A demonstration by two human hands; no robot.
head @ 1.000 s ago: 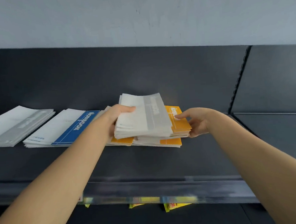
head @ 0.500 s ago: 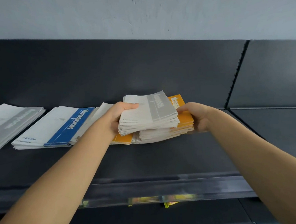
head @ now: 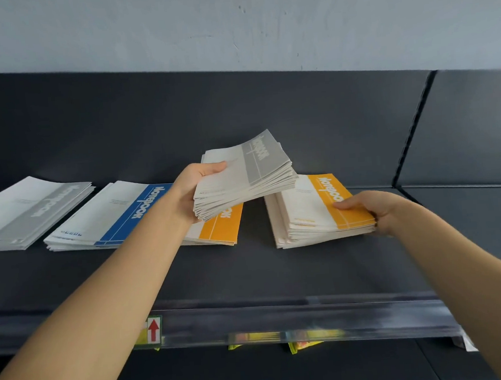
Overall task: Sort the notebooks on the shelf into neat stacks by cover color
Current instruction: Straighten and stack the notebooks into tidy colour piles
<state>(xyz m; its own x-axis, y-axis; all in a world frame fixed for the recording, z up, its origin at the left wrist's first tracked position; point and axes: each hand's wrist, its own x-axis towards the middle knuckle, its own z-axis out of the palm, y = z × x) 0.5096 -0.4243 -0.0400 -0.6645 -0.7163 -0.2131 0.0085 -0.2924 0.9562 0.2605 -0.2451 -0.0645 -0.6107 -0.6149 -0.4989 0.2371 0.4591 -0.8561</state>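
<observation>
Lowest in the frame runs the shelf (head: 279,277) rail with its red arrow tag (head: 154,330). At centre right, my right hand (head: 375,213) pinches the orange stack (head: 310,212), thumb on the cover. It has slid right, so a gap now splits it from the orange pile (head: 219,229) at centre. Just above that pile, my left hand (head: 192,188) grips the grey bundle (head: 242,175), which a moment ago lay on the orange and now tilts clear of it. So grey is freed. I judge it belongs on the grey stack (head: 28,211) at far left, beyond the blue stack (head: 111,214). The two orange piles still need merging.
</observation>
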